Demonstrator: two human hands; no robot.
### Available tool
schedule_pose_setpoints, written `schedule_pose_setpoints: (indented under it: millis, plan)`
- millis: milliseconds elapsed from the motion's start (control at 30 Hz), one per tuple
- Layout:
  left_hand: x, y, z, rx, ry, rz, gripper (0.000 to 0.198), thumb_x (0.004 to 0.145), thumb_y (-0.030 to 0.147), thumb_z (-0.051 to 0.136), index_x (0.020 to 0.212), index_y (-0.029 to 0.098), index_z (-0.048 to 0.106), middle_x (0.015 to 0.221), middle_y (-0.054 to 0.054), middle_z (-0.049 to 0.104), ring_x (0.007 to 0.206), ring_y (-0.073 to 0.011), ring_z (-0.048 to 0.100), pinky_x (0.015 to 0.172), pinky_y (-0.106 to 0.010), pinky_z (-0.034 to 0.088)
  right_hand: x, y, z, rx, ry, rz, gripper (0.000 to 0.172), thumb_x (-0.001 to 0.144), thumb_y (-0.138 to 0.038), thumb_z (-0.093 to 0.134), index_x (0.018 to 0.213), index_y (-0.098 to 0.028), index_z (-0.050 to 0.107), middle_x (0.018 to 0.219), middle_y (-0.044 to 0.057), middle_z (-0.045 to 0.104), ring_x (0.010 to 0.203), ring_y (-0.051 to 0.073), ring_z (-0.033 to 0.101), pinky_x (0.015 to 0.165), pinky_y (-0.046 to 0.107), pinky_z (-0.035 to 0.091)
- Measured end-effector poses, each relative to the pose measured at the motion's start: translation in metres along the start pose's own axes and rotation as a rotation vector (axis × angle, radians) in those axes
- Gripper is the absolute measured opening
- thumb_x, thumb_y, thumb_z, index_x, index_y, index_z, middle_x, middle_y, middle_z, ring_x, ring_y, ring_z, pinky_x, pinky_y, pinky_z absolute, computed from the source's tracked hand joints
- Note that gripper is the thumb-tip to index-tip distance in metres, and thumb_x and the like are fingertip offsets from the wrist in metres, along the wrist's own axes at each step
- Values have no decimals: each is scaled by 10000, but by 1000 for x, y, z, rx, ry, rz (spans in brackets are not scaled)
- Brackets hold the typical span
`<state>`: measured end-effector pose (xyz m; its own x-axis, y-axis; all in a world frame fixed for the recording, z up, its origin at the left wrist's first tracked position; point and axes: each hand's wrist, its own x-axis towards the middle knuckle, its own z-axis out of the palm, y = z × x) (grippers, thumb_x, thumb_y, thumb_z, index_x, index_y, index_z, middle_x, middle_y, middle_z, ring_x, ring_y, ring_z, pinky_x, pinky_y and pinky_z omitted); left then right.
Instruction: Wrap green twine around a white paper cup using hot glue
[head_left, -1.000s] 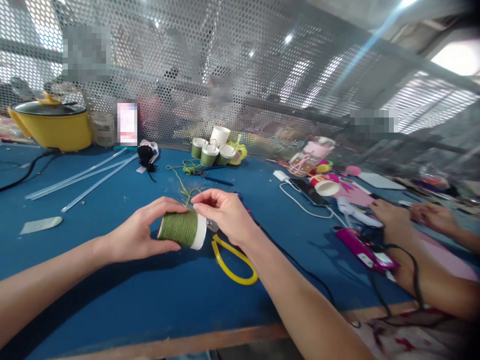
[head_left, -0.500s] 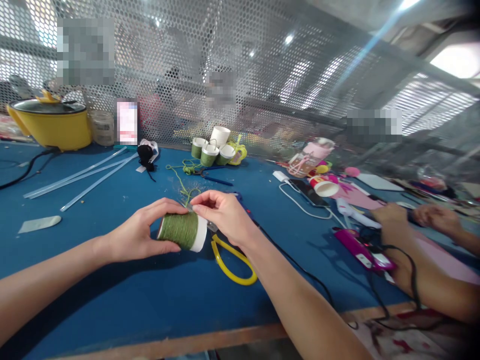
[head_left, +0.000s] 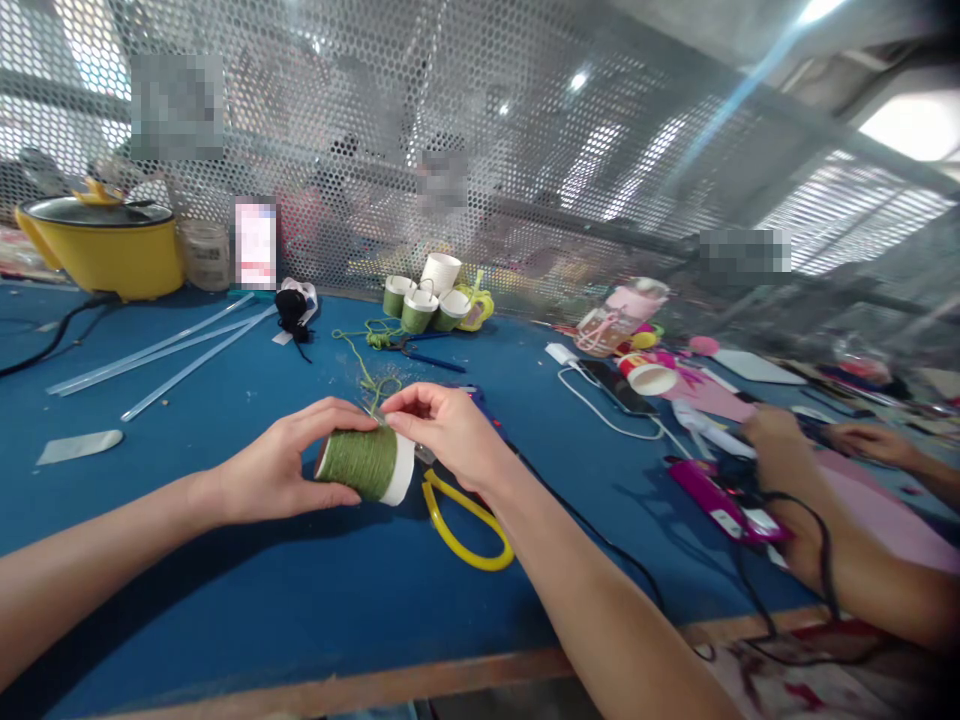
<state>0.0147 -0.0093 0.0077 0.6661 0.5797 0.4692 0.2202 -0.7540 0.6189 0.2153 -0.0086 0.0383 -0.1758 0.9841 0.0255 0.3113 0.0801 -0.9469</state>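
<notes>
My left hand (head_left: 281,460) is wrapped around a paper cup (head_left: 363,463) that lies tilted on its side above the table. Green yarn is wound around most of it, leaving a white band bare at the right end. At the upper side of the cup, the fingertips of my right hand (head_left: 446,430) pinch the green yarn (head_left: 377,392), whose loose strand trails to a small tangle behind. Under my right wrist lie yellow-handled scissors (head_left: 469,530), their blades partly hidden by the hand.
Several small cups (head_left: 417,311) partly wrapped in green stand behind, near blue-handled tweezers or pliers (head_left: 435,360). Clear sticks (head_left: 180,345) and a yellow pot (head_left: 109,250) are at left. On the right are a phone (head_left: 619,387), a purple power strip (head_left: 705,497) and a co-worker's arms (head_left: 832,520).
My hands and the wrapped cup have barely moved. At the right, the co-worker's hands have shifted slightly.
</notes>
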Motion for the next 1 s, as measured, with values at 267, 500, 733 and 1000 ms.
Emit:
schedule_pose_setpoints:
  millis: [267,500,733,1000]
  plan:
    - [-1,0,0,11,-3,1,453,752,256,665,1158,190,474,1161,-105,536,1083,-236,520,933,-361,429,0,-1,-1,-13,-9,12,66,675,-155,632,740,-163,620,683,-15,611,629,100,542,652,260,438]
    - [-1,0,0,23,-8,26,451,763,246,657,1169,196,465,1167,-99,531,1100,-225,509,938,-347,428,2,3,-1,-78,-40,-7,88,708,-171,614,794,-160,627,745,14,641,683,123,574,683,278,448]
    - [0,-3,0,64,93,17,437,783,252,631,1180,202,453,1176,-115,488,1116,-245,477,951,-387,412,0,-7,-14,-211,23,-38,284,809,-412,511,725,-155,596,713,22,607,652,125,528,609,260,400]
    - [1,-5,2,123,125,-22,485,777,246,624,1207,204,401,1187,-111,470,1121,-241,465,966,-404,397,-6,-8,-8,65,-97,153,230,680,-368,636,668,-158,544,567,-36,499,492,74,390,498,234,299]
